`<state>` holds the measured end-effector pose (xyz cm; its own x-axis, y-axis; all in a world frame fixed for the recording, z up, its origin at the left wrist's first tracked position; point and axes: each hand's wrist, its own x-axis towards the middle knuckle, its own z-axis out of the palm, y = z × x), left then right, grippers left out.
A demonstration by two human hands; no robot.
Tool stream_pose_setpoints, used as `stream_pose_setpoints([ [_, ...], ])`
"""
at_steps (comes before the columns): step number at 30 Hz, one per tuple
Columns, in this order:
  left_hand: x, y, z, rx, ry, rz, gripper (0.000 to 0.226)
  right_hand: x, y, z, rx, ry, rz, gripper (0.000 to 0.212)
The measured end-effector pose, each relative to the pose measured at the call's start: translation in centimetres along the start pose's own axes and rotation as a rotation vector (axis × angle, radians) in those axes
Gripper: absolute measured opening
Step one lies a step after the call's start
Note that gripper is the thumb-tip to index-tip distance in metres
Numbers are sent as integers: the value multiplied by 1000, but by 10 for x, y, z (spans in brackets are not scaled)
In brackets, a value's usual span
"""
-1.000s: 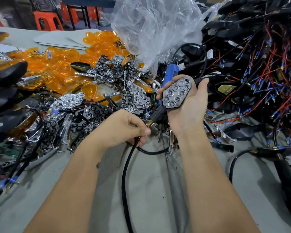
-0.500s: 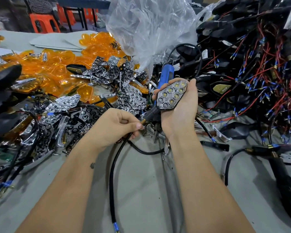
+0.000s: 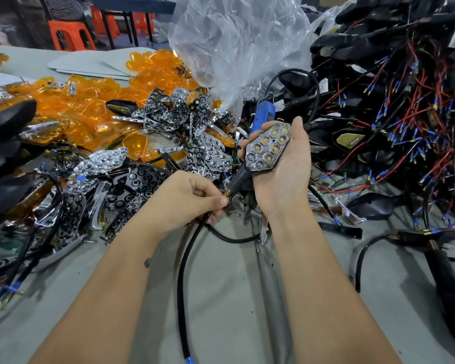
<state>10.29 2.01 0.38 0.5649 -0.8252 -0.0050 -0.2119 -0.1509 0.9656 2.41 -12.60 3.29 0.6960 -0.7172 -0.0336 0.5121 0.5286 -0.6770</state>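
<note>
Bare grey table [image 3: 234, 298] runs open between the forearms at the near edge, crossed by a black cable [image 3: 180, 279]. The right hand [image 3: 284, 179] curls round an LED lamp [image 3: 267, 147], held face-up above mid-table; the left hand [image 3: 192, 199] pinches the cable at its stem. Chrome reflectors [image 3: 210, 156] and orange lenses [image 3: 90, 109] crowd the left, wired black housings [image 3: 392, 101] the right. A crumpled clear plastic bag [image 3: 237, 43] rises behind, contents unclear, an orange stool [image 3: 71, 35] beyond.

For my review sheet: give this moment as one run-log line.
left grip grips black cable by brass fitting | right grip holds LED lamp, lens up | lamp parts piled on table
</note>
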Motion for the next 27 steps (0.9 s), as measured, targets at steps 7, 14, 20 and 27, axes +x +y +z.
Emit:
stream_pose_setpoints([
  [7,-1,-1,4,108,45,46,17,-7,-4,8,24,-12,-10,37],
  [14,-1,4,6,-158,19,-18,54,-3,5,8,-35,-50,32,38],
  [20,-4,12,10,-326,10,-20,15,-5,15,10,-219,-123,-12,34],
  [27,1,11,5,-298,107,9,42,-10,24,13,-578,-89,-56,53],
])
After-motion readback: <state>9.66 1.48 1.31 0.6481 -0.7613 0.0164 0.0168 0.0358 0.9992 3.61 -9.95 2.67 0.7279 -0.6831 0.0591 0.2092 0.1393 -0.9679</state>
